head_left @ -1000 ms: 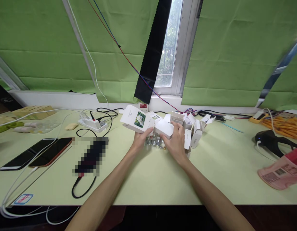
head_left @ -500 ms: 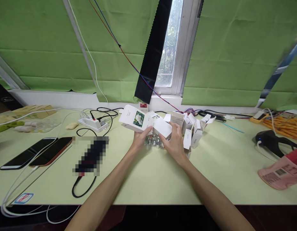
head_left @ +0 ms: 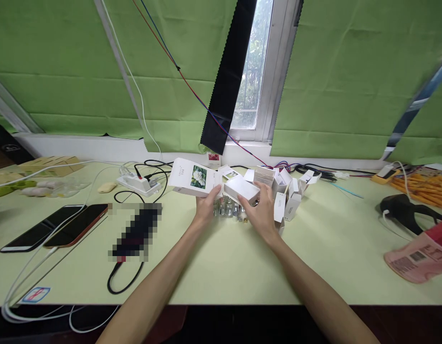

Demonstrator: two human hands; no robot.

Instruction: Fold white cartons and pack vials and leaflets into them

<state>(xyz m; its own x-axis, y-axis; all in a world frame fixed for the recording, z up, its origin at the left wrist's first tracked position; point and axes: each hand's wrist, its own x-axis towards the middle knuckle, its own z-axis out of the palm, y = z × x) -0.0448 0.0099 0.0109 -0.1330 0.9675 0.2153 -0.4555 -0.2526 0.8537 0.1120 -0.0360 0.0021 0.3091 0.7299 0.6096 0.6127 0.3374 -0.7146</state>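
Two bare-handed grips are closed above the smooth pale-green tabletop [head_left: 221,267]: the left hand [head_left: 205,206] pinches a white flower-printed cardboard carton [head_left: 185,177], the right hand [head_left: 260,210] spans a plain white rectangular box [head_left: 239,188] close beside it. A slackened pinch could drop either onto the small, clear, glassy containers [head_left: 226,209] close below; excess pressure could crease the thin-looking, flat-sided card.

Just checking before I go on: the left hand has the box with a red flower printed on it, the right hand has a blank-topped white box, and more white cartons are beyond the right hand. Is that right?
Not quite: the head view shows that the printed flower on the left hand's box is white, against dark green. The rest stands.
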